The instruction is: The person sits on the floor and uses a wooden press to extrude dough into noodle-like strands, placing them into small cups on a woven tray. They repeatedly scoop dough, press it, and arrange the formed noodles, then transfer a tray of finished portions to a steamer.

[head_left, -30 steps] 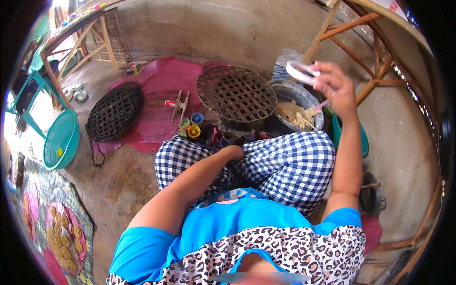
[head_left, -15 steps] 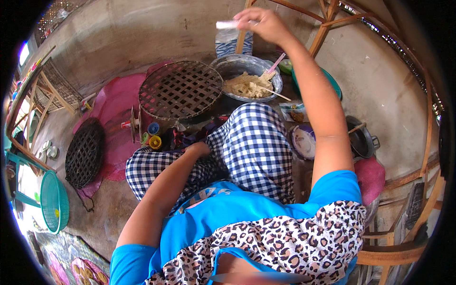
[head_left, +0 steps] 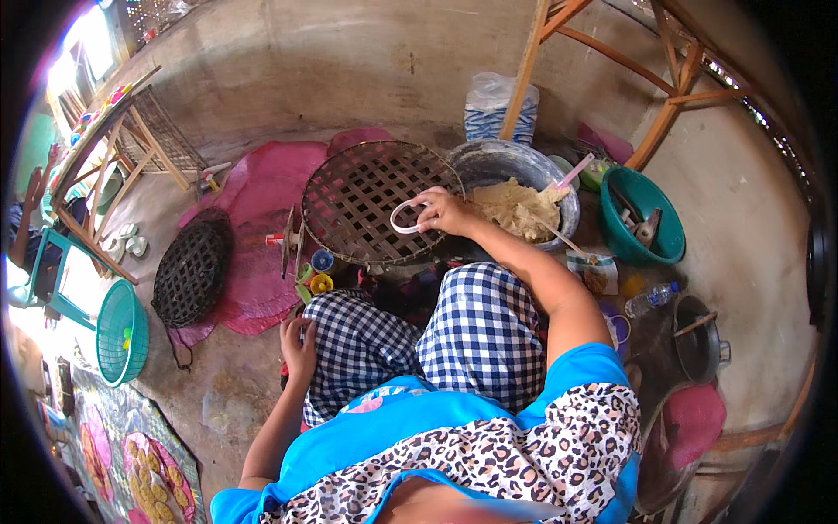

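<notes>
Above the round woven bamboo tray (head_left: pixel 345 205), my right hand (head_left: pixel 445 212) pinches a thin white ring (head_left: pixel 394 218) at its edge. The tray's lattice shows through the ring's hole. Beside my left knee, my left hand (head_left: pixel 298 345) hangs with loosely bent fingers and nothing visible in it. Just right of the tray stands a large grey basin (head_left: pixel 569 212) of pale dough (head_left: pixel 515 205). A pink handle (head_left: pixel 576 171) and a thin pale stick stand out of the dough.
A teal basin (head_left: pixel 672 249) holding some tools stands at the right, with a plastic bottle (head_left: pixel 650 299) and a dark pan (head_left: pixel 690 358) nearer. Small cups, one blue (head_left: pixel 322 260), sit before my knees. A dark woven tray (head_left: pixel 192 271) lies left on pink sheeting (head_left: pixel 253 196).
My right hand has come down from high near the wall to over the bamboo tray, still holding the white ring. My left hand has shifted from my lap to beside the left knee.
</notes>
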Motion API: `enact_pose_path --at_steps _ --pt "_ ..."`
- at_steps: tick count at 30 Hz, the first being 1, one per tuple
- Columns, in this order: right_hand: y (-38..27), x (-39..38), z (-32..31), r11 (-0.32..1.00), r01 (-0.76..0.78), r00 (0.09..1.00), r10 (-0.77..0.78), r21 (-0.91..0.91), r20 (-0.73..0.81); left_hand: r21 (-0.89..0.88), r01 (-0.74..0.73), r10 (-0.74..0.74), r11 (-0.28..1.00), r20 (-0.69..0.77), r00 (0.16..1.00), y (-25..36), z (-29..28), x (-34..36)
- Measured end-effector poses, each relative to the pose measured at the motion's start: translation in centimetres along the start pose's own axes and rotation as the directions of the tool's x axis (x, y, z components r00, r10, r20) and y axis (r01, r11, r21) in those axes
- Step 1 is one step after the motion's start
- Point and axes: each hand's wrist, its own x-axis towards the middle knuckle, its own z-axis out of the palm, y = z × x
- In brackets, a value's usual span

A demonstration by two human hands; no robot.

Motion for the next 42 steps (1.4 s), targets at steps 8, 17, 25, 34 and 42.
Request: enact_pose_path --at_steps 8,17,25,34,42 --pt "1.9 -11.9 -1.8 0.597 -0.488 0.790 0.612 0.636 0.032 0.537 -0.020 0.054 0.844 -0.049 0.997 -15.8 -2.4 -7.5" --pt "-20.2 -25.7 -4.4 0.315 -0.775 0.283 0.948 0.549 -0.144 0.594 -0.313 -0.031 0.741 0.496 0.868 -22.3 -3.8 -10.5" --pt "-24.7 -12.6 -5.3 0.835 -0.543 0.539 0.429 0.091 -0.725 0.529 -0.418 0.018 0.738 0.603 0.797 -23.5 -5.3 -7.7" --pt "-23.8 -8.9 -5.6 0.529 -0.824 0.380 0.781 0.201 -0.496 0.472 -0.456 0.051 0.755 0.651 0.758 -25.3 -6.3 -6.4" --pt "-19.4 -11.3 -10.4 0.249 -0.852 0.520 0.301 -0.460 -0.800 0.451 -0.471 0.055 0.758 0.676 0.735 -25.6 -7.1 -6.0"
